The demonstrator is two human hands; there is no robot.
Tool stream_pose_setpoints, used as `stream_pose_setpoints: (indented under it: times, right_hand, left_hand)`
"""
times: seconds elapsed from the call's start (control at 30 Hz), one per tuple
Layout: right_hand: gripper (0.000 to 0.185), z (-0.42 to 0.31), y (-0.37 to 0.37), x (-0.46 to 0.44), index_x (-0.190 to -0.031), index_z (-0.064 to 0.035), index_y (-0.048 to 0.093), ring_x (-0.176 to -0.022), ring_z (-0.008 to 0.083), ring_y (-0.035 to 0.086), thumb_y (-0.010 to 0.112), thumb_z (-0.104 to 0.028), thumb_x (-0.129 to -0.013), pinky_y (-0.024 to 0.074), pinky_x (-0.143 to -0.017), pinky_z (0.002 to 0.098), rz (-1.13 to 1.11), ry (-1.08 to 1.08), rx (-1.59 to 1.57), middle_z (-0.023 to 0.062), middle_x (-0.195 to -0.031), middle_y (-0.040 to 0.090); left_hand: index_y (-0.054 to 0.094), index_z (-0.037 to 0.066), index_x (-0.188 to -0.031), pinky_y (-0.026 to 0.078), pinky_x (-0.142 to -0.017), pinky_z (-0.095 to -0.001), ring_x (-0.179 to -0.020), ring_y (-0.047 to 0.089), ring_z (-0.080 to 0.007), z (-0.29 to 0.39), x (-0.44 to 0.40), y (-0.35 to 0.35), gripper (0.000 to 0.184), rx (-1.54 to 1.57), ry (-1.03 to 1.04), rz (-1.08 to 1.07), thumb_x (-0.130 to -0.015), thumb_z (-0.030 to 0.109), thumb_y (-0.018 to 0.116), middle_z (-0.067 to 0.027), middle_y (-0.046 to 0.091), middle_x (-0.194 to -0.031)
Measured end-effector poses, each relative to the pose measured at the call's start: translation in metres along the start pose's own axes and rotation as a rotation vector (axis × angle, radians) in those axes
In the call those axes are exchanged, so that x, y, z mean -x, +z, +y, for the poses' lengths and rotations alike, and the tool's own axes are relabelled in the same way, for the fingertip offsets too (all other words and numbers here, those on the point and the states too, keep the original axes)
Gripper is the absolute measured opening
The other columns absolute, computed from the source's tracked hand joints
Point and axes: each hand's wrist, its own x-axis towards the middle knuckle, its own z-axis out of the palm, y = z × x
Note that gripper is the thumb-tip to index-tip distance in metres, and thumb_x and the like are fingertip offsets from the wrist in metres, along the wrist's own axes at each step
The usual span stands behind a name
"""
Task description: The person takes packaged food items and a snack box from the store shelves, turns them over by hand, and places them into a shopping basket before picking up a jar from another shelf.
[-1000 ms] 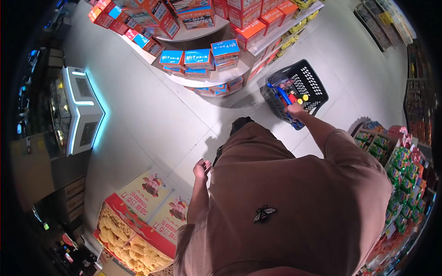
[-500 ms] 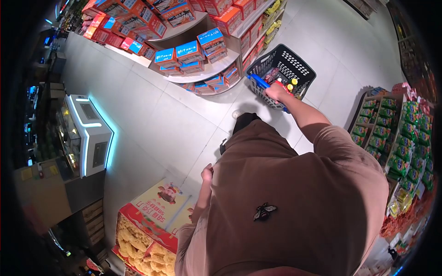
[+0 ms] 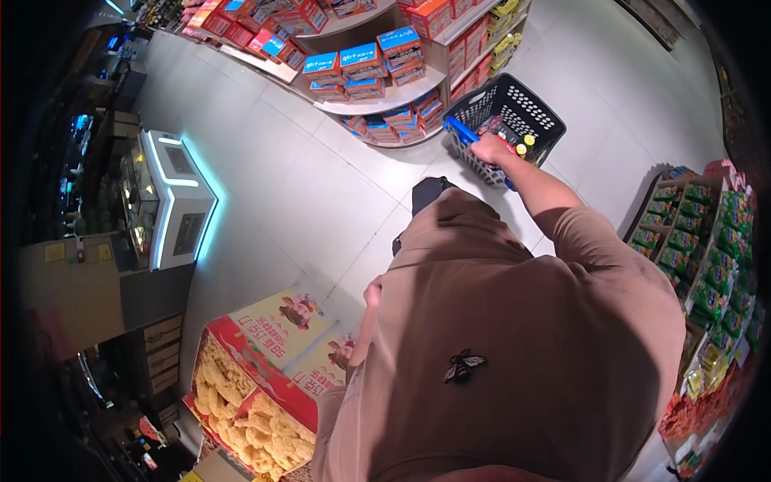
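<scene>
My right hand (image 3: 491, 150) is closed around the blue handle (image 3: 463, 131) of a dark grey shopping basket (image 3: 540, 104). The basket is ahead of me, and its perforated walls surround several goods, among them yellow-capped bottles (image 3: 525, 145) and a reddish package partly behind my hand. At my left side hangs my left hand (image 3: 373, 291), close against my brown shirt (image 3: 514, 345). Its fingers are mostly hidden, and I see nothing in it. Below it stands a red and cream display box (image 3: 269, 341) with yellow snack pieces pictured or piled in it.
Curved shelves (image 3: 405, 98) with orange and blue boxes (image 3: 361, 61) stand ahead. On the right is a rack of green packets (image 3: 711, 297). A white counter with glowing edges (image 3: 181, 201) stands left. Pale floor tiles (image 3: 297, 169) run between them.
The shelves, counter and basket have shifted rightward in view, and the counter sits higher. More of the snack display shows at lower left. My right hand keeps its grip; my left forearm is more hidden.
</scene>
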Motion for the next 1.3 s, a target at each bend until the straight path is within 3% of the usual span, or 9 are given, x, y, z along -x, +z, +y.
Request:
stream_pose_setpoints:
  times: [0.17, 0.27, 0.63, 0.73, 0.87, 0.93, 1.03, 1.13, 1.3]
  right_hand:
    - [0.047, -0.006, 0.014, 0.017, -0.102, 0.0098, 0.069, -0.095, 0.0366, 0.070, 0.056, -0.030, -0.080, 0.0528, -0.083, 0.0420, 0.054, -0.027, 0.104, 0.0283, -0.098, 0.069]
    - [0.033, 0.005, 0.031, -0.009, -0.086, 0.0033, 0.070, -0.054, 0.0278, 0.065, 0.061, -0.027, -0.078, 0.0479, -0.051, 0.0401, 0.104, -0.054, 0.089, 0.0173, -0.071, 0.067]
    - [0.030, -0.012, 0.049, 0.021, -0.076, 0.0057, 0.067, -0.060, 0.0274, 0.065, 0.062, -0.024, -0.072, 0.0473, -0.055, 0.0410, 0.061, 0.001, 0.110, 0.0199, -0.074, 0.066]
    - [0.033, -0.017, 0.061, 0.021, -0.085, 0.0039, 0.068, -0.056, 0.0267, 0.065, 0.052, -0.024, -0.080, 0.0472, -0.050, 0.0407, 0.043, 0.015, 0.118, 0.0169, -0.070, 0.066]
    - [0.032, -0.016, 0.080, 0.021, -0.083, 0.0053, 0.068, -0.055, 0.0255, 0.064, 0.051, -0.021, -0.079, 0.0459, -0.049, 0.0401, 0.037, 0.033, 0.027, 0.0184, -0.072, 0.065]
    - [0.034, -0.018, 0.088, 0.021, -0.088, 0.0071, 0.069, -0.071, 0.0312, 0.069, 0.052, -0.021, -0.078, 0.0507, -0.062, 0.0421, 0.045, 0.011, 0.096, 0.0229, -0.082, 0.068]
    - [0.039, -0.027, 0.099, 0.028, -0.097, 0.0082, 0.070, -0.096, 0.0373, 0.069, 0.053, -0.021, -0.077, 0.0514, -0.080, 0.0419, 0.026, 0.050, 0.129, 0.0291, -0.096, 0.069]
    - [0.023, -0.009, 0.122, 0.001, -0.072, 0.0017, 0.065, -0.057, 0.0232, 0.061, 0.068, -0.020, -0.077, 0.0445, -0.054, 0.0419, 0.115, 0.028, 0.011, 0.0134, -0.064, 0.061]
    - [0.023, -0.066, 0.144, 0.047, -0.080, 0.0066, 0.065, -0.048, 0.0216, 0.055, 0.068, -0.016, -0.077, 0.0414, -0.048, 0.0397, 0.059, 0.157, -0.055, 0.0121, -0.058, 0.056]
  left_hand:
    - [0.073, 0.004, -0.109, 0.049, -0.080, -0.0311, -0.088, 0.062, -0.0186, -0.073, 0.004, 0.002, 0.033, -0.075, 0.016, 0.066, -0.091, 0.027, 0.058, -0.0078, 0.071, -0.099]
    - [0.073, 0.004, -0.107, 0.048, -0.082, -0.0307, -0.090, 0.062, -0.0181, -0.085, 0.021, 0.010, 0.033, 0.015, -0.037, 0.090, -0.090, 0.027, 0.058, -0.0083, 0.071, -0.100]
    - [0.075, 0.001, -0.100, 0.048, -0.086, -0.0308, -0.095, 0.062, -0.0180, -0.060, 0.069, 0.015, 0.032, 0.293, -0.127, 0.176, -0.090, 0.027, 0.059, -0.0087, 0.072, -0.103]
    - [0.075, 0.003, -0.097, 0.048, -0.084, -0.0301, -0.096, 0.064, -0.0176, -0.096, 0.036, 0.012, 0.031, 0.280, -0.234, 0.126, -0.091, 0.027, 0.057, -0.0074, 0.073, -0.101]
    - [0.074, 0.008, -0.100, 0.048, -0.081, -0.0317, -0.088, 0.063, -0.0153, -0.176, 0.005, 0.018, 0.031, -0.351, 0.421, 0.212, -0.092, 0.032, 0.054, -0.0043, 0.071, -0.092]
    - [0.072, 0.011, -0.104, 0.048, -0.082, -0.0314, -0.089, 0.064, -0.0155, -0.185, 0.000, 0.017, 0.032, -0.339, 0.401, 0.246, -0.092, 0.034, 0.054, -0.0039, 0.071, -0.092]
    - [0.071, 0.009, -0.105, 0.047, -0.088, -0.0309, -0.098, 0.066, -0.0184, -0.182, -0.021, -0.002, 0.032, 0.052, -0.212, -0.024, -0.092, 0.035, 0.057, -0.0076, 0.072, -0.100]
    - [0.065, 0.006, -0.113, 0.050, -0.085, -0.0327, -0.099, 0.067, -0.0230, -0.141, -0.011, -0.021, 0.032, 0.414, -0.259, 0.065, -0.093, 0.030, 0.057, -0.0121, 0.070, -0.106]
    - [0.053, 0.001, -0.126, 0.054, -0.078, -0.0365, -0.097, 0.068, -0.0290, -0.018, 0.028, -0.107, 0.039, 0.700, -0.245, 0.137, -0.094, 0.023, 0.057, -0.0178, 0.067, -0.113]
